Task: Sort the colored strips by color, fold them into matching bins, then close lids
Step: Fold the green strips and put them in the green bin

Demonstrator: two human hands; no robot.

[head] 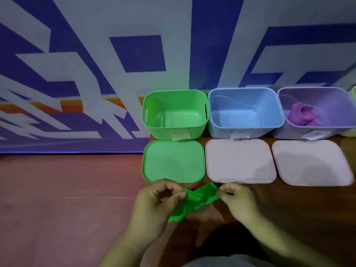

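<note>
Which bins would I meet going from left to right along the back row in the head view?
Green bin → blue bin → purple bin, which holds a crumpled purple strip.

One head cam (wide-angle), looks fwd & down; left hand [156,203], right hand [238,199] close below, wall [96,54] beyond.

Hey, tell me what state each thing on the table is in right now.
Green bin: open, empty.
Blue bin: open, looks empty.
Purple bin: open, purple strip inside.
Green lid: off, lying flat.
Pale lids: off, lying flat.
Green strip: partly folded, pinched by left hand and right hand.
</note>
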